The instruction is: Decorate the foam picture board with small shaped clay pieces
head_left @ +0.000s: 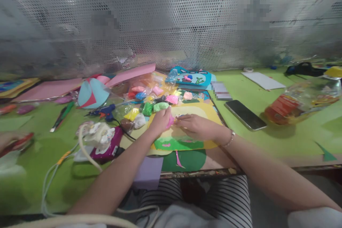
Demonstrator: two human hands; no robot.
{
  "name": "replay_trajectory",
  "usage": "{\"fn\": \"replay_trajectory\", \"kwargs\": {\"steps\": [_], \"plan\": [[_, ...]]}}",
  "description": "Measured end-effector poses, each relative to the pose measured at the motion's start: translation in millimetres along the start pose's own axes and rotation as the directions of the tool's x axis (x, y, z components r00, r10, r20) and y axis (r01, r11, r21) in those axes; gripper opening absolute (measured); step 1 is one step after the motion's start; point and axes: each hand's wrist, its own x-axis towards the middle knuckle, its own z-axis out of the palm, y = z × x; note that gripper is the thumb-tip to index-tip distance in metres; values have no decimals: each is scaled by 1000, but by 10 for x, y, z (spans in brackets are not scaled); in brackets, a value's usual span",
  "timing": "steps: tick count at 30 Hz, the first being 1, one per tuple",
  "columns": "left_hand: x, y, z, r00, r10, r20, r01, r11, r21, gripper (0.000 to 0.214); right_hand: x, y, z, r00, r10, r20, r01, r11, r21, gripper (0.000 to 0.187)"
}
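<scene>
My left hand (159, 121) is closed around a lump of pink clay (170, 121), just above a yellow and green paper collage (184, 141) lying on the green table (283, 139). My right hand (196, 127) rests on the collage with its fingertips pinched at the same pink clay. A thin bracelet circles my right wrist. Behind my hands lie several small bags of coloured clay (152, 105): green, yellow, white, blue, pink and red.
A phone (245, 114) lies right of the collage, and a plastic bag with an orange pack (301, 101) beyond it. A blue glue gun (105, 111), pink paper sheets (48, 89), a green pen (62, 115) and a purple pouch (109, 146) lie left. Mesh screen behind. Another person's hand (10, 140) at far left.
</scene>
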Motion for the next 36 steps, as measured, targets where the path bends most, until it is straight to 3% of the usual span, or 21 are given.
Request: {"fn": "replay_trajectory", "kwargs": {"steps": [9,20,27,36], "plan": [[-81,90,-25,999,34,-37,-38,995,-95,46,-10,-25,-3,972,122,-201,-150,980,-129,34],[-162,226,-80,976,215,-33,-217,968,-126,31,20,-24,50,959,125,-256,-142,989,-47,42],[-166,230,-81,946,323,-22,-323,934,-152,27,37,-6,86,883,197,-427,-199,979,41,36],[-169,247,-40,913,406,-45,-407,913,-35,11,53,43,83,805,277,-525,-186,958,219,15]]}}
